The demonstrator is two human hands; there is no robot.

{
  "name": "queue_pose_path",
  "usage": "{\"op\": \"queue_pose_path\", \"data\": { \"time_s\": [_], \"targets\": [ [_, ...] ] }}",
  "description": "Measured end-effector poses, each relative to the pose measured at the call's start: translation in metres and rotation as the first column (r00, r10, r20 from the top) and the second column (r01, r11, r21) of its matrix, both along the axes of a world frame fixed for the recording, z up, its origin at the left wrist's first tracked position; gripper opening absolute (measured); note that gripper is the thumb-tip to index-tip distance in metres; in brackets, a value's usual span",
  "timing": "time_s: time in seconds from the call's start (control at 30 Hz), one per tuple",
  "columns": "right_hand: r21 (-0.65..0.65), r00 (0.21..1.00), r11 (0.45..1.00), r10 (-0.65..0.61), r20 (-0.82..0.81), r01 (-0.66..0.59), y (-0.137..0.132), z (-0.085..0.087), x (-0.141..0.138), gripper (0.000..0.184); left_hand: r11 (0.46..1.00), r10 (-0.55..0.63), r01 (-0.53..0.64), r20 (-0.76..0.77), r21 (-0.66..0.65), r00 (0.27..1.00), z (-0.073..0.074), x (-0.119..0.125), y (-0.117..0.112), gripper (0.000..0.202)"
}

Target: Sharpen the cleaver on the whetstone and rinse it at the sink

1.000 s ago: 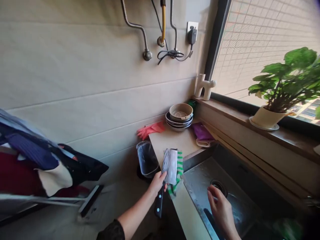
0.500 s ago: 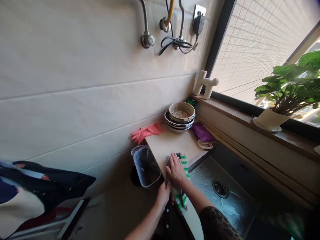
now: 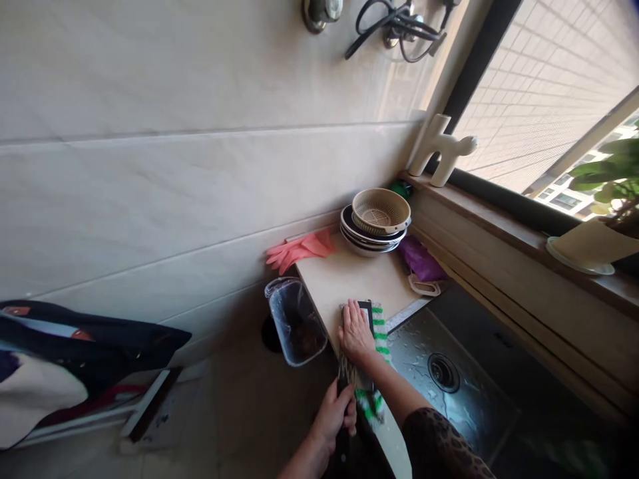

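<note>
My left hand [image 3: 335, 414], low in the middle of the view, is closed around the black handle [image 3: 343, 387] of what looks like a knife. Its blade is mostly hidden by my hands and cannot be made out clearly. My right hand [image 3: 357, 334] lies flat, fingers stretched forward, pressing on a dark flat block [image 3: 368, 309] that resembles a sharpening stone. Beneath the block is a green-and-white striped cloth [image 3: 380, 334], lying along the counter beside the sink.
The steel sink [image 3: 414, 366] is at right, wet around its drain. A lined bin [image 3: 294, 322] stands left of the counter [image 3: 324, 279]. Pink gloves [image 3: 302, 251], stacked bowls [image 3: 372, 246] topped by a beige colander [image 3: 380, 209], and a purple bag [image 3: 422, 258] lie toward the back.
My left hand has drawn back toward me and now shows wrapped around the black handle. My right hand stays flat over the block. The view has tilted down and turned left.
</note>
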State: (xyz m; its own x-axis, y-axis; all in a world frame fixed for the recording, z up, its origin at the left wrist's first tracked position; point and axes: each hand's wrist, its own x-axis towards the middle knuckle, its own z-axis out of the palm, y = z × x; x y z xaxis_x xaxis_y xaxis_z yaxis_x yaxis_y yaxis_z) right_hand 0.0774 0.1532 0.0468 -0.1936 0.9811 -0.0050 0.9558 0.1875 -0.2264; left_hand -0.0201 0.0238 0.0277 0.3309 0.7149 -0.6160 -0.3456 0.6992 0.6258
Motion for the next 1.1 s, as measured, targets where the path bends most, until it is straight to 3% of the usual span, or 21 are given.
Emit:
{"op": "queue_pose_path", "data": {
  "time_s": [0.3, 0.47, 0.67, 0.83, 0.9, 1.03, 1.1],
  "targets": [
    [0.111, 1.000, 0.994, -0.001, 0.026, -0.002, -0.019, -0.018, -0.004, 0.059, 0.998, -0.057, 0.055, -0.120, -0.017, 0.991, 0.001, 0.001, -0.015, 0.088],
    [0.112, 1.000, 0.994, -0.017, 0.013, 0.016, -0.006, -0.016, -0.003, 0.058, 0.997, -0.068, 0.063, -0.160, -0.035, 0.985, 0.008, 0.002, -0.001, 0.090],
    [0.144, 1.000, 0.989, 0.026, 0.000, -0.025, -0.033, -0.019, -0.005, 0.061, 0.996, -0.077, 0.067, -0.168, -0.065, 0.983, -0.012, -0.005, -0.030, 0.093],
    [0.059, 1.000, 0.998, -0.013, 0.013, 0.013, -0.006, -0.008, -0.006, 0.059, 0.999, -0.047, 0.042, -0.180, -0.032, 0.983, 0.001, 0.000, -0.003, 0.088],
    [0.048, 1.000, 0.999, -0.016, 0.009, 0.016, -0.006, -0.007, -0.007, 0.058, 0.999, -0.038, 0.034, -0.189, -0.021, 0.981, 0.004, -0.001, -0.002, 0.087],
    [0.102, 1.000, 0.994, 0.023, 0.004, -0.023, -0.031, -0.017, -0.010, 0.060, 0.995, -0.097, 0.089, -0.207, -0.046, 0.974, -0.010, -0.008, -0.029, 0.094],
    [0.093, 1.000, 0.995, 0.021, 0.002, -0.021, -0.031, -0.017, -0.011, 0.061, 0.995, -0.102, 0.095, -0.203, -0.045, 0.974, -0.013, -0.009, -0.027, 0.093]
  ]
}}
